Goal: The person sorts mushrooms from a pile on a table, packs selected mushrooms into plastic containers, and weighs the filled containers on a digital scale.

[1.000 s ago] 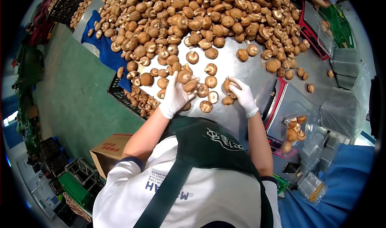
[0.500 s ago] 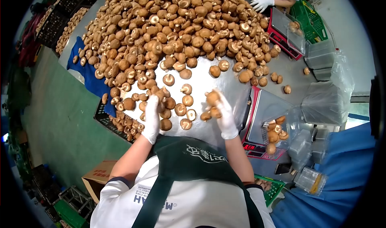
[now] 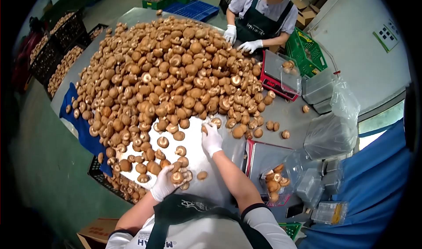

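Observation:
A large heap of brown shiitake mushrooms (image 3: pixel 176 69) covers much of the metal table. My left hand (image 3: pixel 162 185), in a white glove, is closed around a shiitake mushroom (image 3: pixel 177 178) close to my apron. Several loose mushrooms lie just beside and beyond its fingers. My right hand (image 3: pixel 212 139), also gloved, is stretched out to the heap's near edge. Its fingers are closed on a shiitake mushroom (image 3: pixel 204 128), partly hidden by the glove. Another mushroom (image 3: pixel 216 122) touches or nearly touches its fingertips.
On my right, a red-edged scale (image 3: pixel 250 156) bears a clear tub of mushrooms (image 3: pixel 276 183). Stacked clear tubs (image 3: pixel 325 135) stand beyond it. Across the table, a co-worker in white gloves (image 3: pixel 250 45) stands by a second scale (image 3: pixel 281 75). A black crate (image 3: pixel 99 172) sits at the left edge.
The view has tilted up, showing more of the co-worker. My right hand has reached forward to the heap, and the mushrooms it held before are out of it. My left hand stays low among loose mushrooms.

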The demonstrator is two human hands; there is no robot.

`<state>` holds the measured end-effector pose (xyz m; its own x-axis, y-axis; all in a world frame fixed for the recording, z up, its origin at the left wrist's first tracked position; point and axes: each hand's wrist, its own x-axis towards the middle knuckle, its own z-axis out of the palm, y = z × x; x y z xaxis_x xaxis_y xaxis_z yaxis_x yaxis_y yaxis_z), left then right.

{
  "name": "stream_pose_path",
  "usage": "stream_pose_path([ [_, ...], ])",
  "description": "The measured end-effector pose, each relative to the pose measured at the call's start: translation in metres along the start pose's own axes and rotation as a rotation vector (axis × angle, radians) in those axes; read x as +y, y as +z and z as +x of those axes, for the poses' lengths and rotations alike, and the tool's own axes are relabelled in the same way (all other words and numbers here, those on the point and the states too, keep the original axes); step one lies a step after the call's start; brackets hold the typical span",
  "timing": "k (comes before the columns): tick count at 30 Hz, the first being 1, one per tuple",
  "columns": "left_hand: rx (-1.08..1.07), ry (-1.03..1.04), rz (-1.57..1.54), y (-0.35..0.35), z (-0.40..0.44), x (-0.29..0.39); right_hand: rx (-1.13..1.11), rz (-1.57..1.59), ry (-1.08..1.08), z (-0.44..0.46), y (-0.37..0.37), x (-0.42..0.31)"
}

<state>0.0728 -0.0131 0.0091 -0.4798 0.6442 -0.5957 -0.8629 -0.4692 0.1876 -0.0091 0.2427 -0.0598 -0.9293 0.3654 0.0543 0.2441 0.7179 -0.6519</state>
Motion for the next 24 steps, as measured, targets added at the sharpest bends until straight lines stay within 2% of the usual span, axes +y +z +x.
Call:
stream_pose_path([
  [2, -0.033, 0.033, 0.02, 0.001, 0.005, 0.001, 0.01, 0.217, 0.03, 0.006, 0.0, -0.005],
  [3, -0.076, 0.017, 0.003, -0.005, 0.012, 0.001, -0.261, 0.787, 0.54, 0.005, -0.002, 0.0],
  [4, 0.015, 0.089, 0.025, 0.01, 0.007, 0.003, -0.215, 0.969, 0.458, -0.006, -0.006, 0.0],
  [5, 0.071, 0.068, 0.012, 0.004, 0.013, 0.003, -0.116, 1.076, 0.267, -0.016, -0.001, 0.002],
  [6, 0.017, 0.035, 0.015, -0.006, 0.018, 0.004, -0.223, 1.262, 0.499, -0.033, -0.038, -0.033],
  [8, -0.004, 0.033, 0.086, 0.007, 0.02, 0.011, -0.316, 1.445, 0.467, -0.054, -0.053, -0.031],
  [10, -0.045, 0.065, 0.162, 0.019, 0.023, 0.013, -0.358, 1.561, 0.535, -0.073, -0.067, -0.034],
  [14, -0.157, 0.063, 0.238, 0.043, 0.018, 0.009, -0.309, 1.655, 0.556, -0.105, -0.088, -0.045],
  [18, -0.103, 0.067, 0.259, 0.036, 0.004, -0.002, -0.135, 1.348, 0.386, -0.123, -0.082, -0.039],
  [20, -0.047, 0.069, 0.286, 0.009, 0.002, -0.007, -0.027, 0.962, 0.323, -0.133, -0.071, -0.023],
  [21, 0.079, 0.144, 0.352, -0.004, -0.003, -0.011, 0.038, 0.666, 0.26, -0.143, -0.057, -0.004],
  [22, 0.098, 0.211, 0.409, -0.011, -0.013, -0.012, 0.045, 0.492, 0.287, -0.155, -0.055, 0.001],
  [24, 0.165, 0.173, 0.484, -0.041, -0.036, -0.008, -0.031, 0.149, 0.098, -0.178, -0.047, 0.023],
])
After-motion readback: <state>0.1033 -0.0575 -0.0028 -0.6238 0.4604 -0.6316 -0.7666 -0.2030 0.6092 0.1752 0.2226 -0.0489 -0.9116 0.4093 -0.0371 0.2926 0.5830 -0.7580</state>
